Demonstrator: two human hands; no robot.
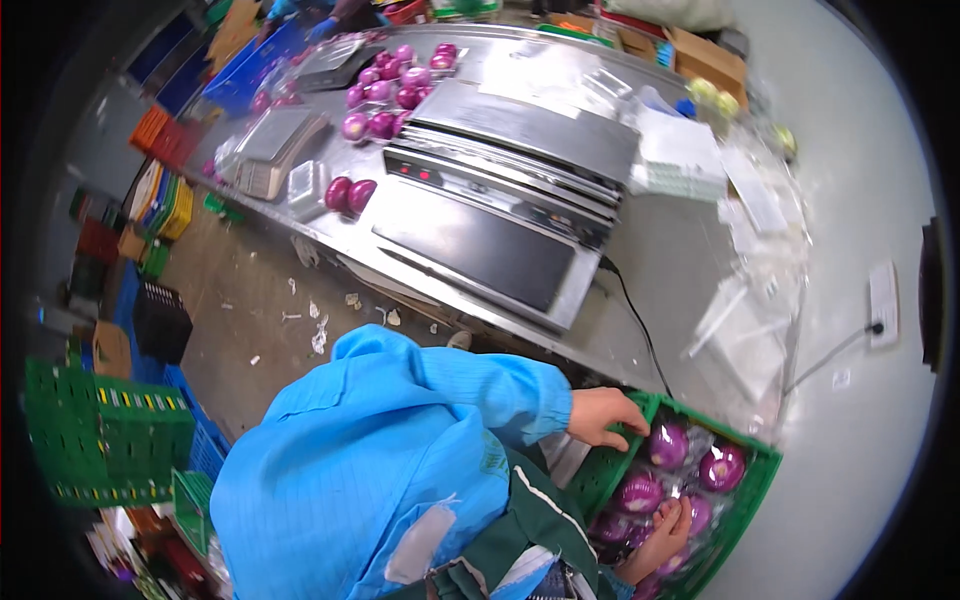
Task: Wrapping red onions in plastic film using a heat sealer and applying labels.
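Purple wrapped onions (723, 467) look firm but slippery, best cupped around their sides; hands apart, left hand (606, 416) at the green crate's (748, 508) rim, right hand (668, 532) among onions, both grips unclear.

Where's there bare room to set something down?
Bare: steel table right of the wrapping machine, between it, loose plastic film and the green crate; a black cord crosses it. Crowded: left of the machine, with onions and a clear tray; the crate, with wrapped onions around the right hand.

Onions (640, 493) are packed in a crate (762, 478), right and in front of the film-wrapping machine (480, 240) on the table (655, 270); loose onions (381, 125) are spread behind-left.
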